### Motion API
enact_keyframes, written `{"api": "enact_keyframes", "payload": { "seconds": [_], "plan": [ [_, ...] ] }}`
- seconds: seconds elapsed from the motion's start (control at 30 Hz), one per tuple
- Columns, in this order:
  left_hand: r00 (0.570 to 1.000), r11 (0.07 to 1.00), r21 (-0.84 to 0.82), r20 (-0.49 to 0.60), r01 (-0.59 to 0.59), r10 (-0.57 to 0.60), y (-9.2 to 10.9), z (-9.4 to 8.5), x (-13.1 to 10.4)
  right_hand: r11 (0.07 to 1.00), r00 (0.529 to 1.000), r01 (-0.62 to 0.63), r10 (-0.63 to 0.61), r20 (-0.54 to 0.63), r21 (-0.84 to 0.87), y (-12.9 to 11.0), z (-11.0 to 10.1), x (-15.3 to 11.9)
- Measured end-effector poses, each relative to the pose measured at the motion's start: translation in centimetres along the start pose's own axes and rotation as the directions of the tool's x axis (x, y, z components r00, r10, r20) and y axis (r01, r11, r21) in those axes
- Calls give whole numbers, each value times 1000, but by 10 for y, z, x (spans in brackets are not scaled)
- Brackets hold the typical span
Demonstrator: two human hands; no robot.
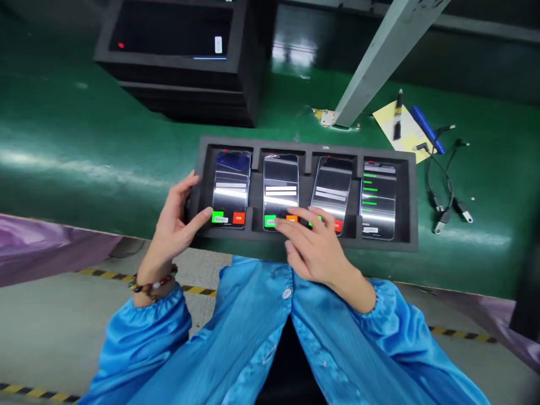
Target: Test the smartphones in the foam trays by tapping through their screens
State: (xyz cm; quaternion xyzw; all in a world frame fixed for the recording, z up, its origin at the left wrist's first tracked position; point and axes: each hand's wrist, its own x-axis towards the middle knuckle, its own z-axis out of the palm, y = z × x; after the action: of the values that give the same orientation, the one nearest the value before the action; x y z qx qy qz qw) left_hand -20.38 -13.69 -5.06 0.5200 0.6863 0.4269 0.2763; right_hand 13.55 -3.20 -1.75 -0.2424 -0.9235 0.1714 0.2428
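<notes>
A black foam tray (307, 145) lies on the green table with four phones in its compartments. The leftmost phone (231, 188) and the second phone (280, 180) show green and red or orange buttons. Tilted in its slot, the third phone (333, 183) is partly covered by my fingers. Green bars show on the fourth phone (378, 199). My left hand (177, 222) is at the tray's left end, thumb over the first phone's lower left corner, fingers apart along the side. Fingers spread, my right hand (316, 242) reaches over the lower parts of the second and third phones.
A stack of black foam trays (177, 70) stands at the back left, a phone in the top one. A metal post (379, 62) rises behind the tray. To the right lie yellow paper (409, 129), a pen (397, 115), a blue marker (427, 128) and short cables (447, 185).
</notes>
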Motion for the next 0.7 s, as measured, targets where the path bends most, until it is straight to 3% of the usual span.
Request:
{"api": "enact_keyframes", "payload": {
  "seconds": [0.13, 0.23, 0.3, 0.37, 0.4, 0.47, 0.7],
  "plan": [
    [1000, 998, 65, 11, -2, 2, -1, 1, -1, 999, 998, 33, -33, 44, 1, -5, 3, 8],
    [999, 996, 94, -38, -3, 7, 0, 4, 2, 997, 994, -76, 75, -76, -10, 20, -22, -11],
    [998, 997, 69, -56, -15, 18, 2, 6, 5, 961, 941, -271, 255, -222, -47, 45, -45, -34],
    [997, 998, 61, -71, -17, 22, 4, 9, 9, 894, 841, -447, 404, -359, -41, 68, -66, -60],
    [997, 997, 73, -75, -17, 22, 5, 10, 12, 866, 800, -499, 449, -398, -27, 78, -74, -72],
    [996, 994, 107, -81, -15, 23, 8, 13, 18, 845, 766, -535, 487, -420, 5, 89, -81, -92],
    [988, 973, 228, -142, -28, 62, 16, 19, 39, 892, 801, -452, 410, -436, 7, 99, -69, -111]
  ]
}}
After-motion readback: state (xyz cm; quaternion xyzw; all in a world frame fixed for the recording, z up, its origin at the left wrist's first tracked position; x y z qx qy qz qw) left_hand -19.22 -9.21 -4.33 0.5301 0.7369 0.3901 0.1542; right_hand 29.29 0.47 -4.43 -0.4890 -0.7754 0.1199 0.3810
